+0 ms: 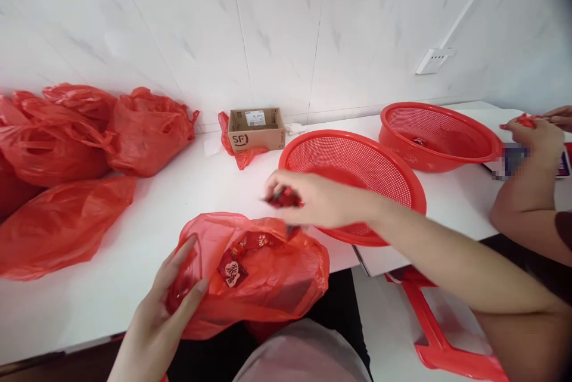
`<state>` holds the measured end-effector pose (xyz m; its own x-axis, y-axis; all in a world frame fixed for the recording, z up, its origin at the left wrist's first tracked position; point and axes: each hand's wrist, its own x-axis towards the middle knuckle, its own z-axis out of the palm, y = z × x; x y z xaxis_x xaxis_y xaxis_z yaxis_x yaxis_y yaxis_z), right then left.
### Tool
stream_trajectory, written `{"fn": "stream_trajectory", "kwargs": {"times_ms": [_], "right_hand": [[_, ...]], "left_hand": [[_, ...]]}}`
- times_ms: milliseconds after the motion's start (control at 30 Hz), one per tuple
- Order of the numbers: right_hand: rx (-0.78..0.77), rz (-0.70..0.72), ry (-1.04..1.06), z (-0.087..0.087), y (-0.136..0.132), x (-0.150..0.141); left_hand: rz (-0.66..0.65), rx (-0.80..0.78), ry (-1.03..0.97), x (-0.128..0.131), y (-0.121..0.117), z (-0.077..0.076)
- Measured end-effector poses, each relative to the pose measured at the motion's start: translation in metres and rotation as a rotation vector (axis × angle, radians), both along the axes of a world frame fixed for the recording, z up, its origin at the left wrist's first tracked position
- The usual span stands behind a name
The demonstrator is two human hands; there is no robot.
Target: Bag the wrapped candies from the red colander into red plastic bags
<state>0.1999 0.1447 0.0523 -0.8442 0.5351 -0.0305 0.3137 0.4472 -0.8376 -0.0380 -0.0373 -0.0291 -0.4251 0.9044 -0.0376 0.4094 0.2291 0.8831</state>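
My left hand (163, 301) grips the left side of a red plastic bag (268, 307), thumb on the near side and fingers at the rim. The bag's mouth gapes upward at the table's front edge. Inside it lie several small dark-red packets (232, 269) with pale printed characters. Over the far rim of the bag, my right hand (304, 197) is closed around a bunch of small shiny red packets (284, 196), smeared by motion. Behind my right wrist stands a red perforated plastic basket (353, 158), partly hidden by my arm.
Filled red bags (147, 132) line the wall at left, with a flatter red bag (67, 227) before them. A small cardboard box (257, 130) stands at the back. Another red basket (440, 132) is at right, beside a co-worker's hands (536, 132). A red stool (440, 334) is below.
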Motion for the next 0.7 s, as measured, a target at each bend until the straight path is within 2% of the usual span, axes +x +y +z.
{"fn": "stream_trajectory", "kwargs": {"times_ms": [67,133,233,333,467,600,700], "right_hand": [[0.081,0.046,-0.005,-0.001,-0.022,-0.011],[0.161,0.001,-0.024,-0.005,-0.025,-0.013],[0.256,-0.166,-0.04,-0.014,-0.001,-0.004],[0.366,-0.287,-0.214,-0.026,0.028,0.014],[0.329,-0.242,-0.417,-0.049,0.039,0.032],[0.263,-0.321,-0.369,-0.067,0.033,0.04],[0.267,-0.393,-0.321,-0.07,0.032,0.044]], "left_hand": [[0.008,0.023,-0.022,0.006,0.003,0.001],[0.008,0.039,-0.045,0.007,0.003,0.0],[0.032,0.047,-0.057,0.004,0.0,-0.004],[0.054,0.051,-0.087,0.001,-0.001,-0.004],[0.061,0.032,-0.098,-0.001,0.005,-0.003],[0.091,0.027,-0.186,-0.003,0.019,0.0],[0.099,0.049,-0.223,-0.004,0.035,0.007]]}}
